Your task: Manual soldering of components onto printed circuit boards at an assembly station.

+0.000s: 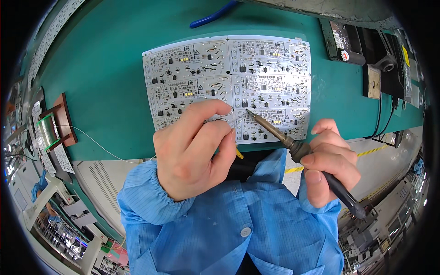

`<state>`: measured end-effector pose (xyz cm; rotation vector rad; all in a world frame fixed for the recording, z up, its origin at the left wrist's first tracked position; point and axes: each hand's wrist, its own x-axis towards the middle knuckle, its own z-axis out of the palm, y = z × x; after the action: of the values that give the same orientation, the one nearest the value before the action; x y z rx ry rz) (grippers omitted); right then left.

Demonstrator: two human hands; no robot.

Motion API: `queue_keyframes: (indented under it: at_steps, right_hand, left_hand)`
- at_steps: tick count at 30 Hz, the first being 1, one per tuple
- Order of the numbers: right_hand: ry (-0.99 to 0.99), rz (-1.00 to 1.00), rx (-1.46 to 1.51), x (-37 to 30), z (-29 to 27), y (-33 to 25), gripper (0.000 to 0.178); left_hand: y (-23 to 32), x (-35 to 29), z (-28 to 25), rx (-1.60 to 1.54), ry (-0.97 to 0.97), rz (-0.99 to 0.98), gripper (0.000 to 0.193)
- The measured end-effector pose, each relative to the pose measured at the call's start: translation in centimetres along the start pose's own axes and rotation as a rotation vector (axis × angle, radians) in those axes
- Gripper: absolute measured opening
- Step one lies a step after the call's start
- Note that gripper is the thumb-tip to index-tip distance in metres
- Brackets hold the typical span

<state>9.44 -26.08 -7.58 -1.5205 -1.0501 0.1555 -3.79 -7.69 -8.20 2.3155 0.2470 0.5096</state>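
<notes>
A white panel of joined circuit boards lies on the green mat in front of me, dotted with small black and yellow parts. My right hand is closed round the black handle of a soldering iron. The iron's tip meets or hovers just over the panel near its middle seam; contact is hard to tell. Over the panel's lower left, my left hand is pinched on thin solder wire, whose end shows faintly near the iron's tip. That wire runs back under my left sleeve to a spool.
The spool sits in a brown holder at the left. A blue-handled tool lies beyond the panel. To the far right stand an iron holder and a small box, with black cables hanging off the green mat.
</notes>
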Motion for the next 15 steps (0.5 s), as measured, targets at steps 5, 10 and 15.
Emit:
queue_keyframes:
  at_steps: [5,10,15]
  right_hand:
    - [-0.015,-0.008,0.0,0.1,-0.1,0.1,0.017]
    - [0.094,-0.06,0.01,0.3,-0.7,0.2,0.02]
    - [0.382,-0.03,-0.341,-1.0,-2.1,2.9,0.04]
  left_hand:
    - [0.0,0.1,0.1,0.019,0.009,0.01,0.015]
    - [0.3,0.3,-0.3,-0.025,0.003,-0.011,0.015]
    - [0.2,1.1,-0.6,-0.007,0.003,-0.006,0.015]
